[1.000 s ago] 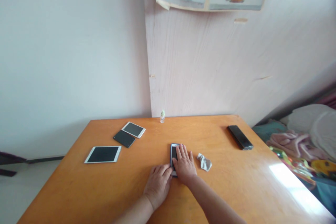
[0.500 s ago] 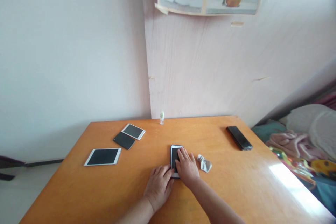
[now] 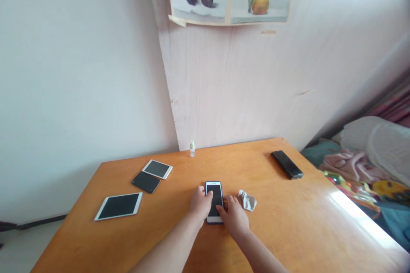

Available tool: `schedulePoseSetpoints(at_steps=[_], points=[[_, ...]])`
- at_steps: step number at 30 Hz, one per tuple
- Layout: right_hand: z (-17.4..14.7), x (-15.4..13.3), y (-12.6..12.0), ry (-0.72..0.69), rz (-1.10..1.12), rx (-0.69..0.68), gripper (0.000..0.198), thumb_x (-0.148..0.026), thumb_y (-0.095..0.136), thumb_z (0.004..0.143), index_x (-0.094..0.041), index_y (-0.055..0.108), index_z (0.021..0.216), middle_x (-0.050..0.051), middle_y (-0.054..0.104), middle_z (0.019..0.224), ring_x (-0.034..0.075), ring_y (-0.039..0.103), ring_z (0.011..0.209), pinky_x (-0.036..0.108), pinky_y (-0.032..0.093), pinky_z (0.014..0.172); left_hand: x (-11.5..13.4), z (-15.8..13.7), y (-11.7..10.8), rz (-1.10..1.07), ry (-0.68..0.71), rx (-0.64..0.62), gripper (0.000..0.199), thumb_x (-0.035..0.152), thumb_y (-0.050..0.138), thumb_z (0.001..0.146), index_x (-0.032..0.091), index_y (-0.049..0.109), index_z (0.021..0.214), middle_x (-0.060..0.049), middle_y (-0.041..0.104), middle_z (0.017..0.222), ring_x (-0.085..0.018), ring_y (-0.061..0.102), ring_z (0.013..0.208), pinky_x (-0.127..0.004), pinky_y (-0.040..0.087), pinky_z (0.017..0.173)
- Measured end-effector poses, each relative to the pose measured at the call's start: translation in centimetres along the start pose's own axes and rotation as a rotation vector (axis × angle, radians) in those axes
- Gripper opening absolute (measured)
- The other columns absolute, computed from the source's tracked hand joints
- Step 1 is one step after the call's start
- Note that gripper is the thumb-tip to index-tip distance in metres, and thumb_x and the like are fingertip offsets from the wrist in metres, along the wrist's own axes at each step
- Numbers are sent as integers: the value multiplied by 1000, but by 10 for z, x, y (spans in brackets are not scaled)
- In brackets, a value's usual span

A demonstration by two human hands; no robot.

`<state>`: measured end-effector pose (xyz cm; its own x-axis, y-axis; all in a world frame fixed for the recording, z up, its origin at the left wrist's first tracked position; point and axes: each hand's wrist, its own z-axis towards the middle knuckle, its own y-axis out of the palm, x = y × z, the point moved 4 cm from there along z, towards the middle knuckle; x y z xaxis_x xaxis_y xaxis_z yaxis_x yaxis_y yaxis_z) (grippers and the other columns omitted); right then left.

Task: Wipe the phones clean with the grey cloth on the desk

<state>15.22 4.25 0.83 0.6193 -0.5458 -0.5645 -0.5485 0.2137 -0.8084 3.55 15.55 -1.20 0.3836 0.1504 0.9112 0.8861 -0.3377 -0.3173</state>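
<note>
A white-fronted smartphone in a blue case lies face up on the wooden table, its screen dark. My left hand grips its left edge, with the thumb over the glass and the fingers curled at the side. At the right edge is my right hand, its thumb on the lower part of the screen and its fingers bent along the side. A crumpled grey-white cloth lies just to the right of that hand.
To the left lie a white tablet, a black phone and a smaller white tablet touching it. A small clear bottle stands at the table's back edge. A long black case lies far right, near bedding.
My right hand has slid off the screen to the phone's right edge. My left hand has moved up along the left edge, its thumb now over the screen. The view has tilted and shifted.
</note>
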Motion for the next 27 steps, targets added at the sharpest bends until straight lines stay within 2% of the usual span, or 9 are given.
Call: schedulePoseSetpoints(at_steps=[3,6,10,12,16,19,21,24,27], points=[[-1,0,0,-11,33,11,23,-35,58,88,-25,62,108,4,67,105,20,65,94,27,44,73,4,9,5,-40,-74,-29,21,36,73,71,20,60,75,-1,64,66,-20,62,66,-29,43,65],[-3,2,0,-21,70,30,23,-34,58,88,-25,62,108,4,67,103,20,65,93,28,45,75,6,12,6,-104,-120,-51,25,37,76,68,20,57,69,1,60,61,-19,61,64,-28,42,63],[-5,6,1,-26,156,46,24,-34,58,86,-26,64,108,4,67,98,20,65,90,28,46,76,7,12,4,-186,-158,-32,31,37,79,65,21,55,75,2,60,66,-18,61,69,-30,43,68],[-4,9,1,-26,226,55,24,-36,60,84,-25,66,105,4,68,95,21,65,88,28,47,76,9,8,3,-246,-163,-60,33,40,79,66,20,56,79,0,63,71,-18,62,72,-31,45,72],[4,8,-3,-3,558,64,41,-48,57,86,-20,63,116,6,70,95,22,67,88,31,52,78,18,-7,0,-400,-144,-184,44,50,78,66,18,58,89,-4,68,84,-19,65,79,-34,49,79],[8,-6,-19,-29,820,74,57,-59,51,88,-18,57,128,9,70,110,24,66,104,33,53,87,26,-24,-5,-503,-140,-278,50,52,80,65,19,58,95,-5,70,90,-20,67,85,-35,51,83],[6,-19,-34,-89,919,74,56,-61,51,89,-20,59,126,9,69,116,24,63,112,34,50,95,33,-35,-8,-611,-155,-346,49,50,80,67,20,59,98,-6,71,94,-20,67,89,-35,51,85],[-1,-38,-52,-187,995,40,48,-59,52,91,-21,63,117,9,70,112,24,64,107,35,50,95,48,-47,-14,-724,-165,-423,44,45,79,71,20,60,102,-6,71,97,-22,68,93,-36,51,87],[-8,-48,-62,-204,1007,47,44,-58,49,94,-20,65,107,7,71,101,22,66,94,32,52,85,61,-55,-19,-742,-152,-450,42,43,79,73,19,62,103,-7,71,100,-23,67,96,-37,51,88]])
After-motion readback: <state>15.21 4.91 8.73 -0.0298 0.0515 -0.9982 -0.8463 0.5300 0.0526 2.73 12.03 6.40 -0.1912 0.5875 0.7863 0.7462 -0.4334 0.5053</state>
